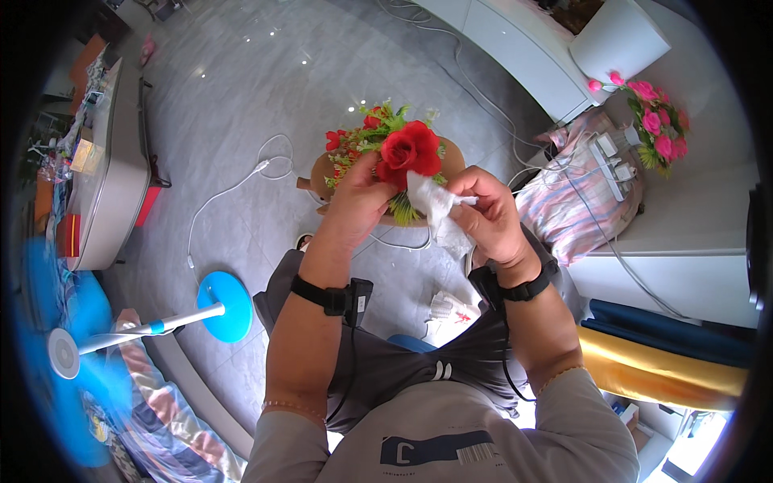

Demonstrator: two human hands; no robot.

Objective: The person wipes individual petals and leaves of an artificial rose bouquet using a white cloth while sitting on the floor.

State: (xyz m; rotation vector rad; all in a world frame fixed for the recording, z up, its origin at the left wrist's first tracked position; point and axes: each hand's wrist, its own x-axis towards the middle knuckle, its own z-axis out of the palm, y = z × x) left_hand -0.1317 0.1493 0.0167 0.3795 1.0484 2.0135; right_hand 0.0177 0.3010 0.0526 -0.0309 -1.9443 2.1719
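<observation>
A large red artificial rose [410, 151] stands out of a bunch of small red flowers and green leaves [350, 145] in front of me. My left hand [363, 196] grips the underside of the rose with fingers and thumb; what lies under the fingers is hidden. A crumpled white tissue [432, 199] is pinched in my right hand [486, 211], its upper end against the rose's lower right petals and its lower end hanging down. Behind the flowers is a round brown stool or stand [453, 162], partly covered by them.
A blue and white standing fan [224, 307] is at the left, near a table [112, 187]. White cables [229, 194] lie on the grey floor. At the right, a power strip [610, 166] rests on striped cloth [561, 199], beside pink artificial flowers [655, 121].
</observation>
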